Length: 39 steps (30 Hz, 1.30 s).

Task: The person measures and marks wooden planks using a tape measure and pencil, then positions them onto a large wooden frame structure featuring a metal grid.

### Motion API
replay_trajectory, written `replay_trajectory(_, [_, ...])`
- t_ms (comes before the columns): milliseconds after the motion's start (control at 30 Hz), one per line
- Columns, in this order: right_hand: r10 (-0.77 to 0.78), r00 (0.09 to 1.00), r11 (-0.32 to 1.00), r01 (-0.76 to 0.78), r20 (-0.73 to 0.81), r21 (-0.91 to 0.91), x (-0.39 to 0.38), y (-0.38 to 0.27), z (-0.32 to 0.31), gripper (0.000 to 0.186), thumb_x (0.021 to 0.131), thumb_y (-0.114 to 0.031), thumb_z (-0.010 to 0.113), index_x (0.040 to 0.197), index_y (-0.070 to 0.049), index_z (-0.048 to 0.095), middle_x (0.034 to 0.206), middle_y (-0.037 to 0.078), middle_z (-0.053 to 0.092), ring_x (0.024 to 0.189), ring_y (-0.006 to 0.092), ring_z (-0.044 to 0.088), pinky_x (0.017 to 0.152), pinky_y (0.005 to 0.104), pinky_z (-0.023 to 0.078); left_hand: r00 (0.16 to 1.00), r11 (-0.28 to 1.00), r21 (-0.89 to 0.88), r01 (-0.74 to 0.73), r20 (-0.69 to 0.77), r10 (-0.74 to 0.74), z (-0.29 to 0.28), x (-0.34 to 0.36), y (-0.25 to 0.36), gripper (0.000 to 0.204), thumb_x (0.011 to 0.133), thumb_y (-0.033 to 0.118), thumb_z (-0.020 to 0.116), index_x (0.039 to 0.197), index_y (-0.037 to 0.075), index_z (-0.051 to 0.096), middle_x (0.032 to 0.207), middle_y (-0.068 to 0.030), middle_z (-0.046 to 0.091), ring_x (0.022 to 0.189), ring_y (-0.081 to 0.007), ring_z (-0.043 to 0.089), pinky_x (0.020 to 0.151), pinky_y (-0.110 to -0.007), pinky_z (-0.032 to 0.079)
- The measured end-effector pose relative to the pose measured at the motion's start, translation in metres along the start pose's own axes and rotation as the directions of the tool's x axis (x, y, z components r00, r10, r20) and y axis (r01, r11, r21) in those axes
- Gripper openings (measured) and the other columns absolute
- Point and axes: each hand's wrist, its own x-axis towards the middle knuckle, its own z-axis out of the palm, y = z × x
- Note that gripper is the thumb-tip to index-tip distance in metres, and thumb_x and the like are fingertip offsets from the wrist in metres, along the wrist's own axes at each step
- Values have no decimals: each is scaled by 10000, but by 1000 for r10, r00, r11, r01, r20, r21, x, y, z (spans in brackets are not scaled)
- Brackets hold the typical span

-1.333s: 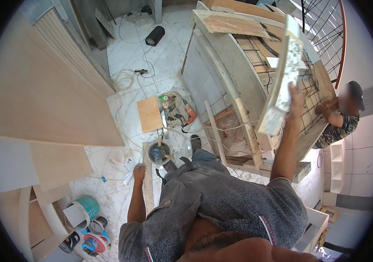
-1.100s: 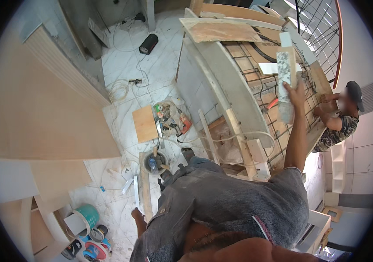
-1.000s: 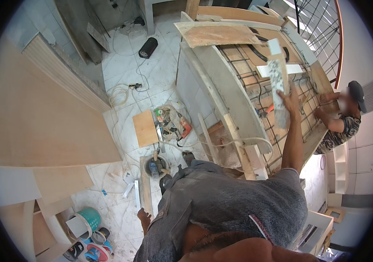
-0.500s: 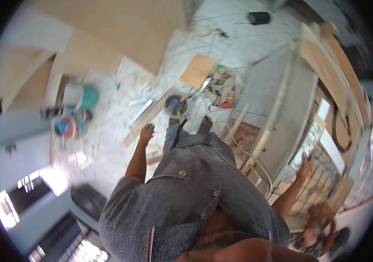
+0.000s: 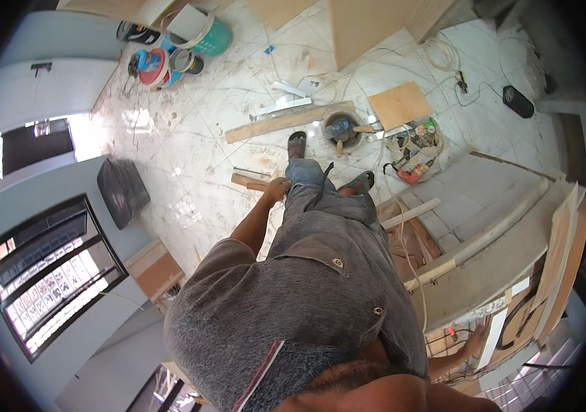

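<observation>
My left hand (image 5: 277,189) hangs beside my left thigh with its fingers curled in, and nothing shows in it. Low on the right, my right hand (image 5: 473,341) reaches out over a metal grille beside a white strip (image 5: 491,338). Its fingers look stretched out; whether they touch the strip I cannot tell. In front of my feet stands a round dark bucket (image 5: 342,130) with a blue thing and wooden handles in it. A long wooden plank (image 5: 286,121) lies to its left, next to a white metal strip (image 5: 283,106).
A plywood square (image 5: 400,106) and a sack of tools (image 5: 413,152) lie ahead right. Ledge and boards (image 5: 485,275) line my right side. Far left stand a green bucket (image 5: 212,38) and paint pails (image 5: 152,69). Short wood pieces (image 5: 248,181) lie near my left hand. Cables cross the floor.
My view has turned left, so the floor things sit further right. My left hand has come close to my thigh. My right hand shows lower, beside the white strip.
</observation>
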Motion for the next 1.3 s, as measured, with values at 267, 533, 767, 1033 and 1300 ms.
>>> replay_trajectory(267, [-382, 922, 915, 387, -67, 113, -24, -356, 33, 482, 959, -303, 482, 1300, 38, 491, 1321, 178, 516, 1192, 282, 503, 1017, 373, 384, 952, 959, 88, -271, -123, 280, -82, 57, 0, 454, 869, 367, 524, 1075, -29, 610, 1066, -221, 629, 1027, -348, 587, 879, -402, 446])
replay_trajectory(533, [-617, 96, 650, 622, 781, 437, -145, -559, 521, 439, 862, -143, 584, 1271, -4, 504, 1222, 171, 568, 1125, 283, 561, 935, 375, 451, 939, 879, 347, -327, 221, 262, -58, 141, -134, 623, 835, 470, 578, 1286, 47, 500, 1368, -221, 430, 1267, -417, 393, 1023, -511, 357])
replay_trajectory(767, [-363, -231, 60, 961, 903, 270, -235, -617, 899, 497, 803, -121, 547, 1292, -63, 481, 1244, 205, 527, 1140, 363, 522, 921, 489, 431, 985, 835, 524, 167, -116, -124, -68, 111, -55, 576, 816, 338, 634, 1359, 254, 459, 1529, -151, 168, 1279, -569, 275, 986, -655, 320])
replay_trajectory(1033, [-694, -267, -265, 958, 669, 108, -242, -569, 1134, 594, 856, -185, 554, 1416, -236, 364, 1341, 170, 432, 1226, 355, 443, 1018, 539, 362, 952, 889, 380, 257, -256, -166, -72, 127, -60, 478, 778, 287, 663, 1248, 264, 584, 1422, -155, 381, 1235, -496, 379, 961, -567, 384])
replay_trajectory(1300, [-658, -445, -499, 862, 607, 91, -211, -564, 1143, 651, 827, -135, 556, 1431, -245, 339, 1340, 228, 405, 1210, 421, 424, 997, 567, 367, 954, 900, 351, 259, -241, -181, -66, 126, -62, 488, 793, 304, 650, 1271, 252, 563, 1444, -152, 347, 1254, -495, 352, 986, -555, 362])
